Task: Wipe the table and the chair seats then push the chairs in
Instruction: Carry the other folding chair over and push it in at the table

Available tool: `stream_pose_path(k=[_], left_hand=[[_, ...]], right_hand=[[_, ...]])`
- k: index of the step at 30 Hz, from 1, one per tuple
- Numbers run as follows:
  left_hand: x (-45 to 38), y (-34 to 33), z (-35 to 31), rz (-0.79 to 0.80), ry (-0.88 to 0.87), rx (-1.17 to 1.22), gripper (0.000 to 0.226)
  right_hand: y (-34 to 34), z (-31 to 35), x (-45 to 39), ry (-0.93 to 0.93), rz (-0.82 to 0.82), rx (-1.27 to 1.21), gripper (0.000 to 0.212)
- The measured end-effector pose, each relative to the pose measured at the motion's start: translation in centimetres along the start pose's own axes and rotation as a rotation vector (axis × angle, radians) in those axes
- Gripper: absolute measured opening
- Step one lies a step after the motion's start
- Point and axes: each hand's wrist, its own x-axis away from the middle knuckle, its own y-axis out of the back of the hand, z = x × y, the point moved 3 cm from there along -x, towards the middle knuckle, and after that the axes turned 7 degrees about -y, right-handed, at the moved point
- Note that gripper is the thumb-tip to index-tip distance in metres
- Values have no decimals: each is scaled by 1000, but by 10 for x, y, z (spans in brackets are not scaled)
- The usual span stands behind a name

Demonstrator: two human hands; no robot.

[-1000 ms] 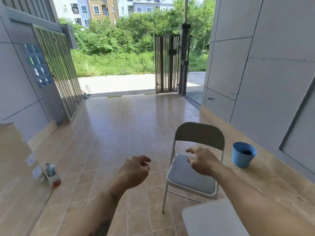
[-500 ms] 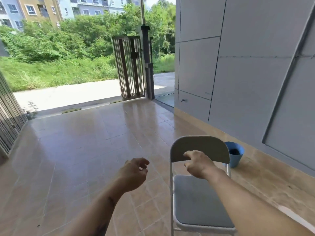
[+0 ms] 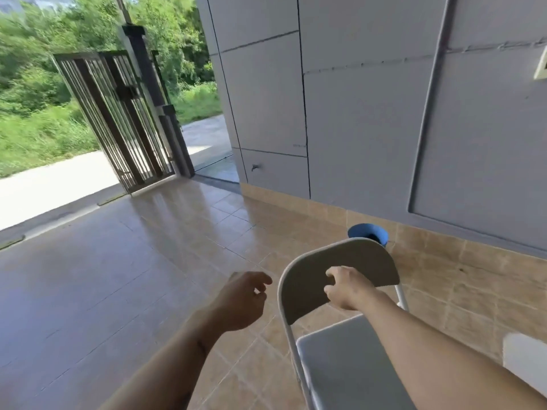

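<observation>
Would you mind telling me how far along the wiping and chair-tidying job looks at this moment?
Nothing shows as finished: no cloth is in view, and whether the grey seat was wiped cannot be told. In hand: the right hand reaches over the folding chair at its backrest, while the left hand hangs loosely curled beside it, holding nothing. The chair stands apart from the white table corner, so pushing it in remains.

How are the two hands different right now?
The right hand is in front of the folding chair's backrest, reaching toward it; the left hand hangs over the tiled floor, beside the chair and clear of it. The right hand is in bright sun, while the left hand looks darker, in shade. Both have loosely curled fingers, hold nothing, and stretch forward on bare arms.
</observation>
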Motion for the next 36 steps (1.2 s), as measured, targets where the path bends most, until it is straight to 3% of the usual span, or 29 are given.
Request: stream_pose_path(k=[5,11,20,22,25,29,34,36], left_hand=[[-123,-5,47,121,-107,-66,35],[-238,-48,49,367,-287,-100,33],[-384,-138,31,551,-730,-411,45],[-404,-161,39,578,-854,-544,48],[-418,-191,55,614,-1185,-746,51],[-441,-214,61,612,-1557,-795,59],[-462,-232,74,661,-1736,-908,72],[-462,-235,73,656,-1767,-893,72]], right_hand=[[-18,18,-100,-103,44,-58,57],[-43,0,-138,-281,70,-184,59],[-62,-42,-192,-657,-40,-449,60],[-74,-37,-202,-734,-64,-511,60],[-101,-17,-208,-863,-69,-631,65],[-117,9,-221,-989,-123,-765,47],[-138,48,-248,-1140,-181,-965,56],[-138,52,-257,-1208,-150,-1033,70]])
